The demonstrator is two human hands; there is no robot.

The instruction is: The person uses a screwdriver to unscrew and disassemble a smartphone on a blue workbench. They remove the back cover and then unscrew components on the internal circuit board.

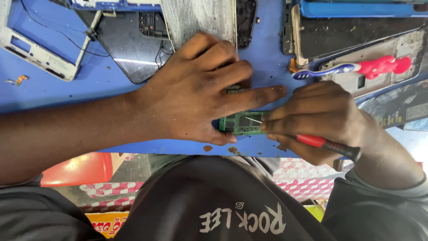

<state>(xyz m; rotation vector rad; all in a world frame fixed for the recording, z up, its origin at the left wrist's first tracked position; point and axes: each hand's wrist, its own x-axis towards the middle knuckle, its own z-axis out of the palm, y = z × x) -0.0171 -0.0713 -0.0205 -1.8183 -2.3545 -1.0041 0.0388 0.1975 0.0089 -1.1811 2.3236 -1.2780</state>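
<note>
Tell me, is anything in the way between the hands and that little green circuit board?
Nothing visible is. The left hand already presses on the green circuit board on the blue table, and the right hand holds a red-handled tool whose metal tip lies on the board. The toothbrush lies apart, beyond the right hand.

The single head-worn camera looks steeply down from above the person's own chest, close in on the near edge of the blue worktable (267,67), so the left hand (196,89) and right hand (316,118) fill the middle of the view. Beyond the hands the table runs to the top of the frame, while below them the person's dark shirt (214,201) fills the bottom. No second view shares the scene.
</note>
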